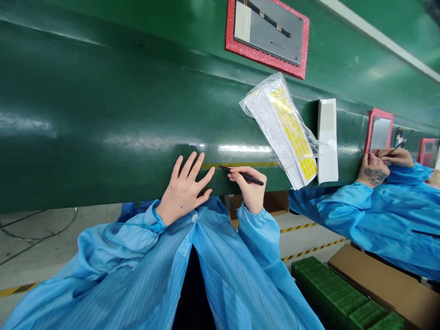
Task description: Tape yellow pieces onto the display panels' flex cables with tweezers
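Observation:
My left hand point(185, 189) lies with spread fingers on the green table, holding nothing. Its fingertips rest at the left end of a clear film strip point(213, 156) with an amber-yellow band point(247, 164) along its near side. My right hand point(250, 185) is closed around slim black tweezers point(248, 178). Their pointed tip is at the amber band, just right of my left fingers; whether it touches the band I cannot tell. Right of my right hand lies a clear plastic bag point(275, 114) holding white sheets with yellow stickers point(295, 133).
A white folded strip point(327, 142) lies beside the bag. Farther back, a grey panel point(271, 34) rests on pink bubble wrap point(233, 46). At right, a co-worker's hands point(374, 172) work at another panel point(380, 133). Below stand a green crate point(343, 293) and a cardboard box point(385, 284).

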Motion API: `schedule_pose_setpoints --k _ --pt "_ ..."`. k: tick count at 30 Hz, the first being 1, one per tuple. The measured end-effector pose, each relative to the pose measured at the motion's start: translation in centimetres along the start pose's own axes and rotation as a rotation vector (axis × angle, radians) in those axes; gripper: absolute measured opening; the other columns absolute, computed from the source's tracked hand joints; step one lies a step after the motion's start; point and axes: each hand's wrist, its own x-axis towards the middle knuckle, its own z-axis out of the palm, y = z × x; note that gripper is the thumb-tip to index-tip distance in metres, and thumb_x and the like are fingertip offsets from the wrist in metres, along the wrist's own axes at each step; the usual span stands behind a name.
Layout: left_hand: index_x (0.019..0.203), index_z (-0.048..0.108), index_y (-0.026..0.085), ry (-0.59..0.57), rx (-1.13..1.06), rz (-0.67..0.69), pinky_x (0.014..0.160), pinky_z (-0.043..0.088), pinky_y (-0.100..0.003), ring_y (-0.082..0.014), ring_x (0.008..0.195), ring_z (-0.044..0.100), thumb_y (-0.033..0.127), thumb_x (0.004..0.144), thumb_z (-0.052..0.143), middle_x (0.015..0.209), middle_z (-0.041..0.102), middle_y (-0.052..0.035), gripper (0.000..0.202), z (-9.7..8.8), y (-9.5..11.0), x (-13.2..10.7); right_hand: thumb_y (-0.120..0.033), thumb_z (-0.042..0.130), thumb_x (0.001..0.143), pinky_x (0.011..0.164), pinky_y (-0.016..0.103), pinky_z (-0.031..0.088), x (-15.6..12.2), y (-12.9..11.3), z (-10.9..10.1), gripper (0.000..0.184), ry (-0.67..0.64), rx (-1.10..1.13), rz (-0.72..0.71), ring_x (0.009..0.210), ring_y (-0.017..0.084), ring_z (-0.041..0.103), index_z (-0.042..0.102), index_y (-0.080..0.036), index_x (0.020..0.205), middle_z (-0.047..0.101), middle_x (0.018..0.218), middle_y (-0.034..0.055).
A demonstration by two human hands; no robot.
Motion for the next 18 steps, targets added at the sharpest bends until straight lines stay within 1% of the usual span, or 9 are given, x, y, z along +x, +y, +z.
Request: schedule_pose_setpoints --k 3,5,9,13,15,18 --pt "0.142 0.054 0.017 0.002 0.003 0.0 0.116 0.026 -0.066 -0.0422 0.147 0.026 0.033 0.091 0.064 0.159 0.028 -0.0249 0.054 0.06 0.02 0.04 -0.023 0.073 0.071 0.068 0.028 0.062 0.07 0.07 -0.03 0.011 0.014 -0.001 0.0 0.068 0.018 0.072 0.073 -0.019 0.08 0.074 0.076 0.0024" --pt "0.142 0.054 0.017 0.002 0.003 -0.001 0.116 0.026 -0.065 -0.0421 0.147 0.025 0.033 0.092 0.064 0.159 0.028 -0.0249 0.053 0.07 0.02 0.03 -0.023 0.074 0.069 0.067 0.028 0.061 0.11 0.06 0.01 0.011 0.019 -0.01 -0.003 0.068 0.018 0.072 0.071 -0.019 0.079 0.073 0.074 0.0019" --pt "0.142 0.053 0.018 -0.006 0.006 -0.004 0.117 0.024 -0.065 -0.0415 0.148 0.024 0.033 0.092 0.063 0.159 0.028 -0.0245 0.053 -0.04 -0.03 -0.06 -0.022 0.073 0.069 0.065 0.027 0.058 0.17 0.02 0.01 0.009 0.019 -0.049 -0.016 0.067 0.017 0.07 0.071 -0.019 0.076 0.072 0.072 0.0024" --pt "0.143 0.052 0.018 -0.011 0.016 -0.003 0.117 0.024 -0.064 -0.0411 0.148 0.023 0.034 0.092 0.063 0.16 0.026 -0.0236 0.054 0.05 -0.01 -0.07 -0.02 0.073 0.068 0.062 0.026 0.055 0.23 0.32 -0.09 0.005 0.027 -0.068 -0.059 0.064 0.015 0.066 0.071 -0.019 0.072 0.071 0.072 0.0018" --pt "0.143 0.049 0.015 -0.006 0.02 -0.006 0.118 0.024 -0.064 -0.0407 0.148 0.024 0.035 0.093 0.062 0.16 0.026 -0.0236 0.056 0.3 0.12 -0.07 -0.02 0.072 0.066 0.057 0.025 0.053 0.28 0.54 -0.19 0.004 0.025 0.013 -0.053 0.058 0.013 0.063 0.069 -0.019 0.069 0.07 0.07 0.0012" --pt "0.143 0.045 0.005 0.006 0.016 -0.019 0.12 0.022 -0.062 -0.0394 0.148 0.026 0.036 0.094 0.059 0.157 0.03 -0.0251 0.06 0.42 0.28 -0.2 -0.021 0.072 0.063 0.047 0.024 0.048 0.37 0.55 -0.42 0.009 0.018 0.225 -0.019 0.048 0.01 0.056 0.063 -0.019 0.063 0.069 0.067 0.0002"
